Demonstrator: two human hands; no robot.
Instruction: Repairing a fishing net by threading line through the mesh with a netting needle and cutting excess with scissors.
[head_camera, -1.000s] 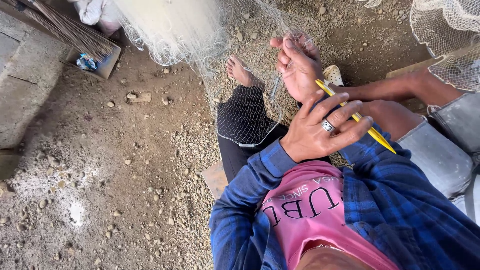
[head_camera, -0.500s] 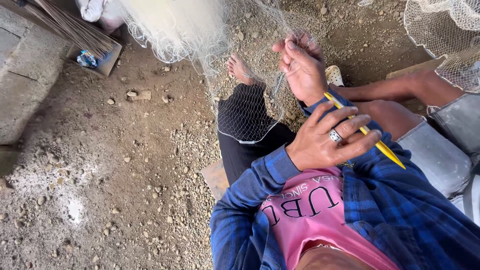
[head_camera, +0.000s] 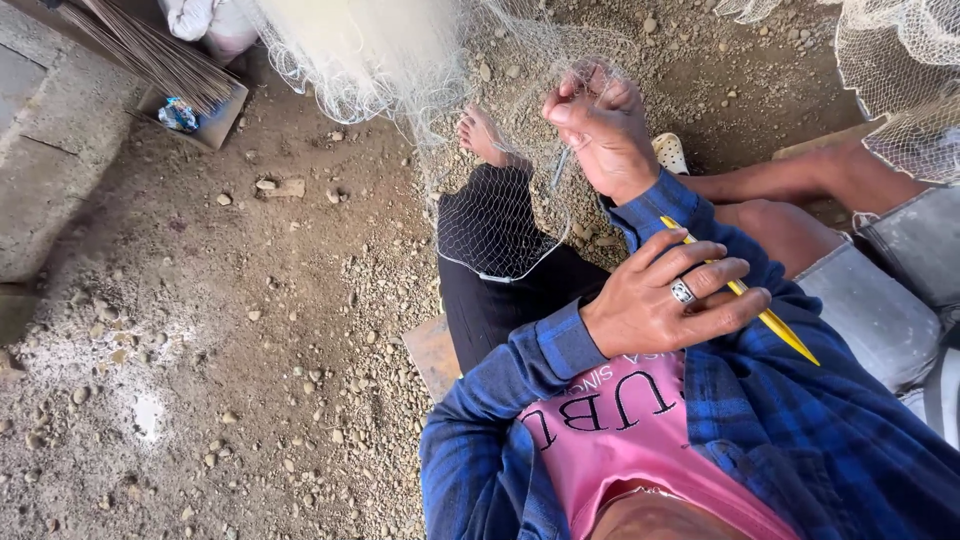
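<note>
Above the gravel ground (head_camera: 250, 330), the left hand (head_camera: 665, 300) closes around a yellow needle (head_camera: 775, 325), while the right hand (head_camera: 600, 125) pinches the fishing net (head_camera: 500, 215) draped over the knee.

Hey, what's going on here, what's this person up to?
A seated person is working on a fishing net draped over their outstretched leg on gravelly ground. Their right hand pinches the mesh up near the bare foot, while the left hand, wearing a ring, grips a yellow netting needle close to the chest.
</note>
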